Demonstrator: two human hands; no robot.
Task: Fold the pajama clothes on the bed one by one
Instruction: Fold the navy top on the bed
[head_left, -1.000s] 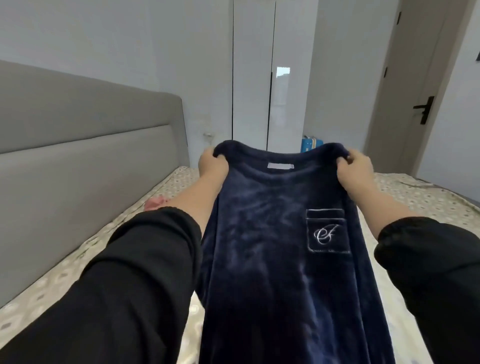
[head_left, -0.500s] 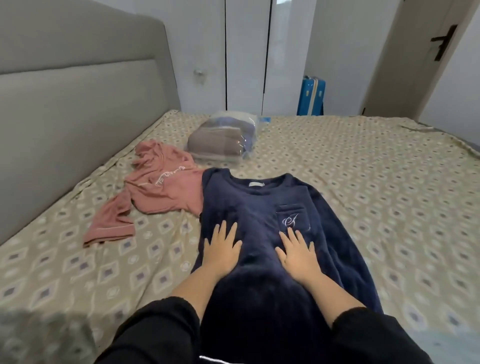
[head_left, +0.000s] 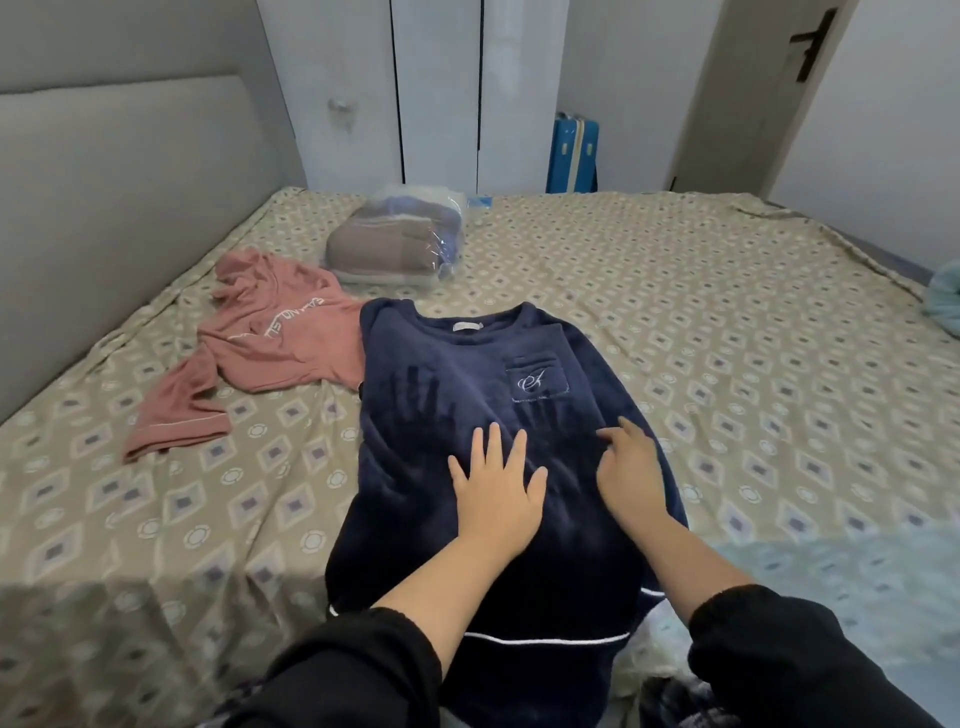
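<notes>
**Both palms flat on the navy top**

The left hand (head_left: 496, 483) lies spread, fingers straight, pressing on the middle of the navy pajama top (head_left: 457, 358). The right hand (head_left: 631, 467) rests just beside it on the same cloth, fingers loose and gripping nothing. The top lies face up under both hands, collar away from the person and chest pocket just beyond the right hand. A pink pajama top (head_left: 280, 343) lies crumpled against its left edge on the patterned bed sheet (head_left: 727, 338). Farther off sits a plastic-wrapped bundle (head_left: 395, 244).
</notes>
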